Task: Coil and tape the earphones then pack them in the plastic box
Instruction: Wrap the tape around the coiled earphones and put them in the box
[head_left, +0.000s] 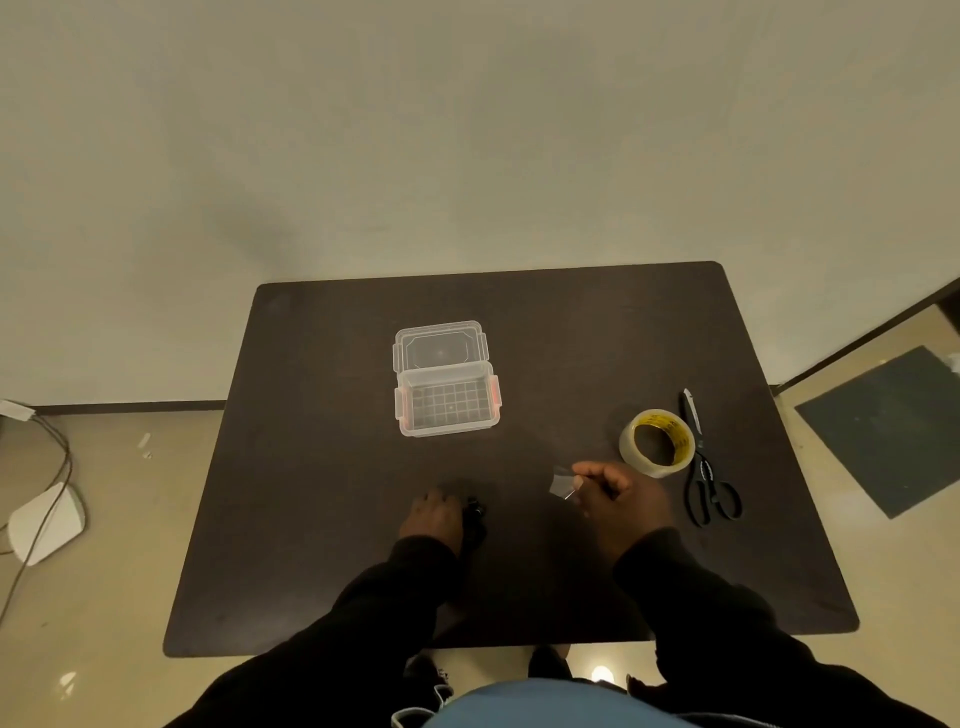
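Observation:
My left hand (435, 519) rests on the dark table (322, 519), closed on a small bundle of black earphones (476, 517), mostly hidden against the dark surface. My right hand (615, 491) pinches a short clear piece of tape (562, 483) between its fingertips, a little to the right of the earphones. The clear plastic box (448, 399) with red latches stands open further back at the table's middle, its lid (440, 347) folded away behind it. It looks empty.
A roll of clear packing tape (657, 442) sits right of my right hand, with black scissors (702, 467) just beyond it. On the floor lie a white object and cables (47, 519) at left and a dark mat (891, 426) at right.

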